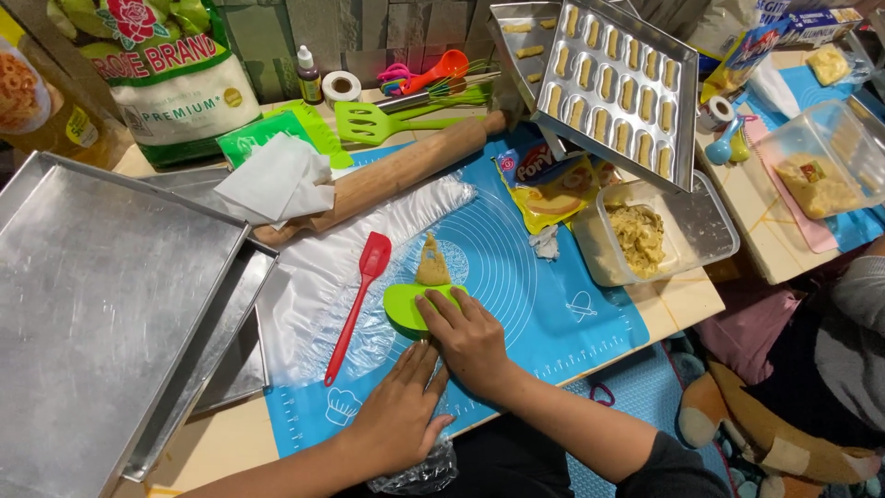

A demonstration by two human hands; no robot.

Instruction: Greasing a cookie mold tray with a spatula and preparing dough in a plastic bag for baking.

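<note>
The dough (432,262) lies on plastic film (369,249) over the blue mat (553,304), its long axis running near to far, just beyond the green scraper (410,304). The right hand (470,337) presses the scraper, fingers flat; the left hand (401,410), nearer, rests open on the film. A red spatula (355,309) lies left. Far left stands a white and green sack (175,83); a yellow packet (553,189) lies right.

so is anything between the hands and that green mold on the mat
Nothing visible. The right hand already lies on the green mold, fingers across its top. The left hand rests flat on the clear plastic sheet just below it. The red spatula lies off to the side, and the dough piece sits just beyond the mold.
</note>
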